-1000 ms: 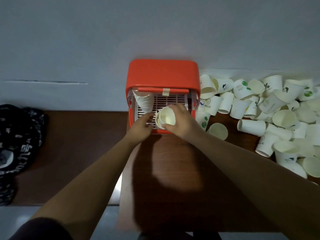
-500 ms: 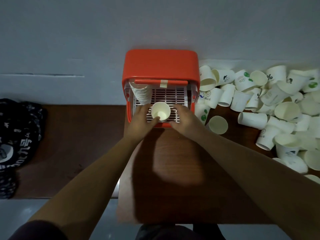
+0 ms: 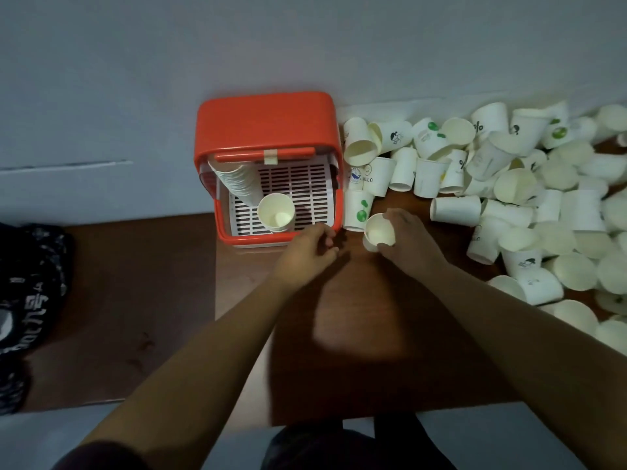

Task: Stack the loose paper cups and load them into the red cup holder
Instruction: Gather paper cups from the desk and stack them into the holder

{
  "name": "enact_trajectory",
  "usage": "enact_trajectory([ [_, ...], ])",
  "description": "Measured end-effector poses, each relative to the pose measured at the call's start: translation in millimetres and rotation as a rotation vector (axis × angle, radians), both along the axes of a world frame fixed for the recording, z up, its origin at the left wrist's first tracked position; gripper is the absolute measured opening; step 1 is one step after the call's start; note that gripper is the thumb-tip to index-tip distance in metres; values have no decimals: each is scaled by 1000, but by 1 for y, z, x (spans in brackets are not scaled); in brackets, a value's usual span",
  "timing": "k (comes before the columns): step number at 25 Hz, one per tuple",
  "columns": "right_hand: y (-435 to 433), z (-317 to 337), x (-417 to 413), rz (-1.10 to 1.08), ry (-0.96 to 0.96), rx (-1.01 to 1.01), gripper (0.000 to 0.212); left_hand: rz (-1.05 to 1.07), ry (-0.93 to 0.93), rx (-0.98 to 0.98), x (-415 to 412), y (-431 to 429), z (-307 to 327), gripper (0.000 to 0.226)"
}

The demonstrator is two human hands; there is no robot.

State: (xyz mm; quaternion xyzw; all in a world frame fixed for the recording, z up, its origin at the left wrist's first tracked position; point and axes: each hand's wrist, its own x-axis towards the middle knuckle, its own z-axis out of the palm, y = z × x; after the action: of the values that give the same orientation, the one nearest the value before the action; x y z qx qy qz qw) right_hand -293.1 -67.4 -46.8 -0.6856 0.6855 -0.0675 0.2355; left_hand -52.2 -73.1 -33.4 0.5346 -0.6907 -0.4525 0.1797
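Note:
The red cup holder (image 3: 264, 125) stands against the wall with a white slotted tray inside. A leaning stack of cups (image 3: 235, 181) rests at its left side, and a short stack with an open cup on top (image 3: 275, 212) stands on the tray. My right hand (image 3: 407, 242) grips a white paper cup (image 3: 378, 230) on the table just right of the holder. My left hand (image 3: 307, 252) hovers by the holder's front right corner, fingers loosely curled, holding nothing. A large pile of loose paper cups (image 3: 509, 191) covers the table to the right.
The brown wooden table (image 3: 356, 351) runs under both arms, with a lower brown surface (image 3: 129, 300) to its left. A dark printed cloth (image 3: 23, 300) lies at the far left. A grey wall rises directly behind the holder.
Both hands have left the cup stack standing in the holder. My right hand moved right and took hold of a loose cup; my left hand drew back to the holder's front corner.

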Motion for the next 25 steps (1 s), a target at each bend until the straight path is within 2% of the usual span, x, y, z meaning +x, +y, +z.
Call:
enact_trajectory([
  [3,5,-5,-6,-7,-67,-4,59,-7,-109,9,-20,3,-3,36],
  [7,20,-7,-21,10,-237,29,47,-106,-215,51,-55,8,-17,83],
  [10,28,-2,-35,-2,-371,165,41,-88,-204,-3,-86,14,-34,88],
  [13,25,5,-55,-13,-517,299,47,-8,-232,-27,-104,17,-32,87],
  [15,13,10,-84,0,-421,138,48,31,-217,-9,-113,13,-27,84],
  [17,-9,11,-120,-8,-168,-134,46,89,-197,21,-121,7,-18,83],
  [18,-20,9,-139,-7,-18,-190,45,120,-191,18,-125,4,-14,82],
  [20,-35,3,-165,25,218,-102,44,171,-173,15,-130,0,-9,81],
  [21,-37,-2,-171,60,274,-39,44,190,-164,22,-132,0,-7,81],
  [25,-25,-26,-175,185,359,-8,49,205,-213,2,-136,2,-3,80],
])
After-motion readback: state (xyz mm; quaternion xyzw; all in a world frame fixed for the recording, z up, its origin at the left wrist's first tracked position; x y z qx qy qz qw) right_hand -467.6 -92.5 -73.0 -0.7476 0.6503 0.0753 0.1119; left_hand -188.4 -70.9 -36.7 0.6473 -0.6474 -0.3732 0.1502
